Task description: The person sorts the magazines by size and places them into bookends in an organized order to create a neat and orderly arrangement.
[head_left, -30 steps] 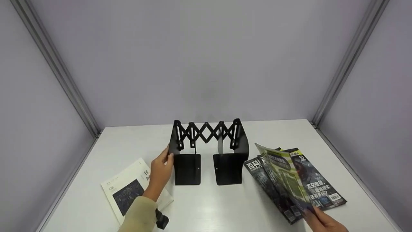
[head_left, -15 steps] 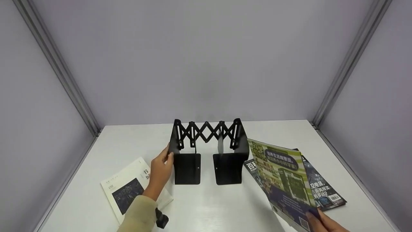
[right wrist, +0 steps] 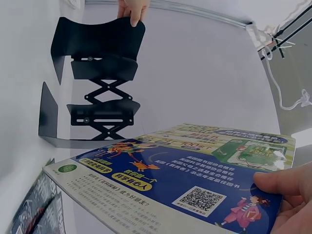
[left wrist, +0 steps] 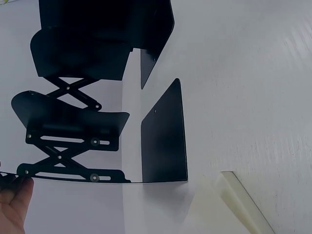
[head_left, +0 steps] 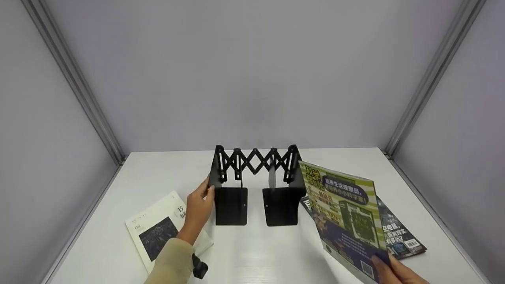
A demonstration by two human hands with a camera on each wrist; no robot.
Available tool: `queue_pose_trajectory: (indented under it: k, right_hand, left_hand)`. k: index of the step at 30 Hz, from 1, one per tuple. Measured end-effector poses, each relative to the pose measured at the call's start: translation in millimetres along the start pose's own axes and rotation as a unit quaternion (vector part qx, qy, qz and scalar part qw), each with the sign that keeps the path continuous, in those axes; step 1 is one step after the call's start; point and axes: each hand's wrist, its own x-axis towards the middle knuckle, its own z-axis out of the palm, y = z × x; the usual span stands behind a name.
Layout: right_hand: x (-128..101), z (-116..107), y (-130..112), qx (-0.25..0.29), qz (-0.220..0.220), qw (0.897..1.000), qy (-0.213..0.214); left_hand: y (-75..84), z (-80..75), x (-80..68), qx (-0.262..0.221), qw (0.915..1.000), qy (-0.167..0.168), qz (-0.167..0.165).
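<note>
A black expandable bookend (head_left: 230,205) with a zigzag lattice back stands mid-table. My left hand (head_left: 200,203) pinches the edge of its left end plate; in the left wrist view the fingers (left wrist: 17,204) show at that plate's edge. My right hand (head_left: 396,270) grips a green and purple magazine (head_left: 343,221) by its lower right corner, thumb on the printed face. Raised and tilted, the magazine overlaps the bookend's right end plate in the head view. Darker magazines (head_left: 402,232) lie on the table behind it, partly hidden.
On the left of the white table (head_left: 256,252) lies a pale book (head_left: 158,232) with a dark square picture, partly covered by my left forearm. Grey-white panels (head_left: 252,79) wall in the back and both sides.
My right hand has lifted the green and purple magazine off the darker ones, turned its face toward the camera and shifted it slightly left. The left hand stays on the bookend.
</note>
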Motion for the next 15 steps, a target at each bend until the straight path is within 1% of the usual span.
queue_pose_trajectory:
  k: [2,4,5,7,10,11,12,15]
  right_hand:
    - [1,11,-8,0.03,-0.008,0.997,0.067]
    - [2,22,-17,0.061,-0.011,0.991,0.119]
    - [3,29,-21,0.093,-0.019,0.983,0.155]
    - [6,41,-28,0.114,-0.047,0.97,0.211]
    - [11,57,-36,0.127,-0.086,0.956,0.252]
    - [13,61,-38,0.127,-0.101,0.953,0.258]
    - [15,64,-40,0.111,-0.117,0.951,0.263]
    - [22,74,-43,0.124,-0.16,0.943,0.263]
  left_hand:
    - [0.9,0.6,2.3,0.0,1.0,0.005,-0.001]
    - [1.2,0.7,2.2,-0.001,1.0,0.006,-0.005]
    - [1.4,0.6,2.3,-0.001,1.0,0.007,-0.006]
    - [1.3,0.8,2.6,-0.001,0.9999,0.008,-0.008]
    - [0.8,1.2,2.6,0.001,0.9999,0.009,-0.009]
    - [0.8,1.2,2.7,0.002,0.9999,0.01,-0.009]
    - [0.7,1.2,2.7,0.003,0.9999,0.01,-0.008]
    - [0.6,1.3,2.1,0.003,0.9999,0.012,-0.009]
